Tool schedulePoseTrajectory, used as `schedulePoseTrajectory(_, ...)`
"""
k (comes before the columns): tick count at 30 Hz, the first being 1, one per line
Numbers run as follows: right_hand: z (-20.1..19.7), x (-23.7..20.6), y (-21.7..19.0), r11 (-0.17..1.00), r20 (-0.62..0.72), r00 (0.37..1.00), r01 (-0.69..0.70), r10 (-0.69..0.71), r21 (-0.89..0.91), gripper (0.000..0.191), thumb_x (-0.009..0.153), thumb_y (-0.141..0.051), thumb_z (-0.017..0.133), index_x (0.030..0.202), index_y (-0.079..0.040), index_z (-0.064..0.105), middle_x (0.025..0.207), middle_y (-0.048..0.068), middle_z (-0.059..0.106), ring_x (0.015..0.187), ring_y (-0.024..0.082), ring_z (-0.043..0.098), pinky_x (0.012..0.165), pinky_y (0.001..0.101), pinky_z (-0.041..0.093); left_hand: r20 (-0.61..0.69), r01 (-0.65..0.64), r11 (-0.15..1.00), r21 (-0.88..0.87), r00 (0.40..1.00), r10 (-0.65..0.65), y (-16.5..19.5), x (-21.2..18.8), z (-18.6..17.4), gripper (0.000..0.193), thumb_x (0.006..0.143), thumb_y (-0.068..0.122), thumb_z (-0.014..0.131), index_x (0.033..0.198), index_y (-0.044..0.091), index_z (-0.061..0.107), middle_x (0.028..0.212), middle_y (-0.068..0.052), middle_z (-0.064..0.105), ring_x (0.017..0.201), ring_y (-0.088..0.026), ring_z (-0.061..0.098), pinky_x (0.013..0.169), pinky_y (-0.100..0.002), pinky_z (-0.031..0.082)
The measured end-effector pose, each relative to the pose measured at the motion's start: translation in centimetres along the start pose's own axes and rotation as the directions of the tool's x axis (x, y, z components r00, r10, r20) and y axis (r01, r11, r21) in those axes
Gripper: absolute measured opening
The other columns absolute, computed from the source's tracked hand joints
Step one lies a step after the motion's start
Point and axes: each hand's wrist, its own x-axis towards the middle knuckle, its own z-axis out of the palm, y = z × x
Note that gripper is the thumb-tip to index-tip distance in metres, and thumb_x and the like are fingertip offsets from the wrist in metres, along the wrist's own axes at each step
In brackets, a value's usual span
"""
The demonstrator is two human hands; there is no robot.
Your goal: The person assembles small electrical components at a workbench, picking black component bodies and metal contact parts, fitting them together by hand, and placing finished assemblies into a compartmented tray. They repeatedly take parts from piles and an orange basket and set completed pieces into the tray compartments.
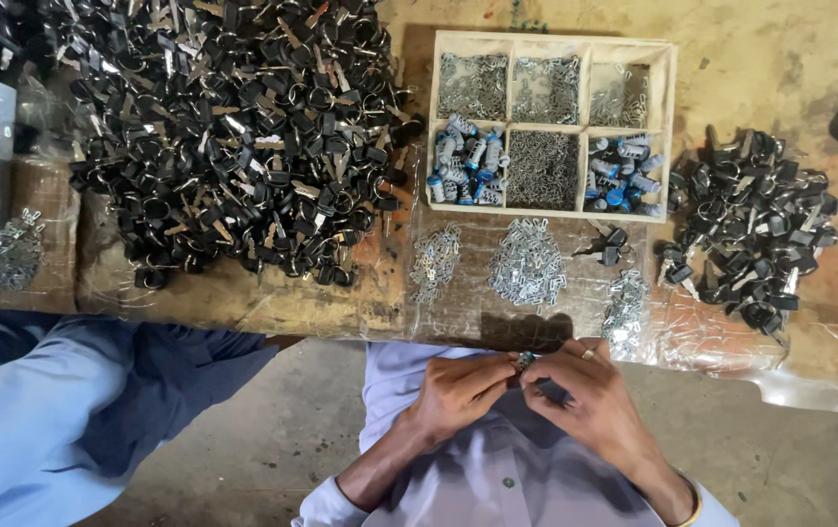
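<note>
Below the table's near edge, over the lap, the left hand and right hand meet, fingertips pinched together on a small metal lock cylinder, with a dark key piece tucked under the right hand's fingers. On the table, a big heap of black keys fills the far left, a smaller black heap sits toward the right edge, and a wooden compartment tray of silver parts stands between them. Small silver piles lie just before the tray near the near edge.
</note>
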Motion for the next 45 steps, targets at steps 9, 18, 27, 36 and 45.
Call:
schedulePoseTrajectory(9, 0.2, 0.2, 0.4, 0.975, -0.2, 0.98, 0.053, -0.01, 0.214, 0.029, 0.08, 0.004, 0.072, 0.106, -0.007, 0.078, 0.099, 0.005, 0.075, 0.087, 0.016, 0.069, 0.078, 0.0242, 0.054, -0.107, 0.315, 0.936, -0.156, 0.937, -0.333, 0.5, 0.5, 0.5, 0.023, 0.082, 0.007, 0.088, 0.103, 0.004, 0.079, 0.101, -0.008, 0.082, 0.067, -0.009, 0.072, 0.053, -0.022, 0.053)
schedulePoseTrajectory(18, 2.0, 0.5, 0.4, 0.994, -0.25, 0.962, -0.106, 0.111, 0.034, 0.028, 0.07, -0.009, 0.086, 0.095, -0.006, 0.074, 0.081, 0.001, 0.075, 0.065, 0.016, 0.062, 0.074, 0.0302, 0.048, -0.096, 0.165, 0.986, -0.032, 0.981, -0.167, 0.1, 0.3, 0.7, 0.023, 0.084, 0.003, 0.083, 0.107, 0.003, 0.077, 0.107, -0.011, 0.08, 0.083, -0.016, 0.078, 0.063, -0.026, 0.061)
schedulePoseTrajectory(27, 0.1, 1.1, 1.2, 0.823, -0.283, 0.909, 0.103, -0.306, -0.559, 0.056, 0.06, -0.043, 0.082, 0.108, -0.016, 0.073, 0.117, 0.015, 0.065, 0.109, 0.035, 0.054, 0.1, 0.048, 0.03, -0.134, 0.317, 0.943, -0.106, 0.935, -0.329, -0.3, 0.3, -0.4, 0.024, 0.082, 0.006, 0.089, 0.103, 0.001, 0.08, 0.096, -0.01, 0.082, 0.069, -0.015, 0.071, 0.055, -0.025, 0.054)
schedulePoseTrajectory(36, 1.4, -0.5, 2.5, 0.961, -0.239, 0.936, 0.228, -0.26, -0.154, 0.024, 0.079, -0.009, 0.084, 0.101, -0.012, 0.076, 0.1, 0.0, 0.071, 0.094, 0.018, 0.065, 0.093, 0.0361, 0.041, -0.1, 0.4, 0.847, -0.35, 0.883, -0.458, 0.0, 0.6, 0.0, 0.024, 0.086, 0.005, 0.085, 0.108, 0.002, 0.077, 0.101, -0.009, 0.081, 0.075, -0.008, 0.076, 0.054, -0.019, 0.052)
schedulePoseTrajectory(45, 2.6, 1.1, 0.0, 0.983, -0.295, 0.954, 0.0, 0.055, 0.184, 0.022, 0.078, -0.002, 0.082, 0.099, -0.006, 0.076, 0.093, 0.003, 0.076, 0.079, 0.017, 0.068, 0.072, 0.0279, 0.05, -0.099, 0.34, 0.936, -0.087, 0.932, -0.348, 0.6, 0.8, -0.2, 0.026, 0.085, 0.005, 0.084, 0.111, 0.005, 0.077, 0.106, -0.01, 0.081, 0.075, -0.012, 0.076, 0.059, -0.023, 0.057)
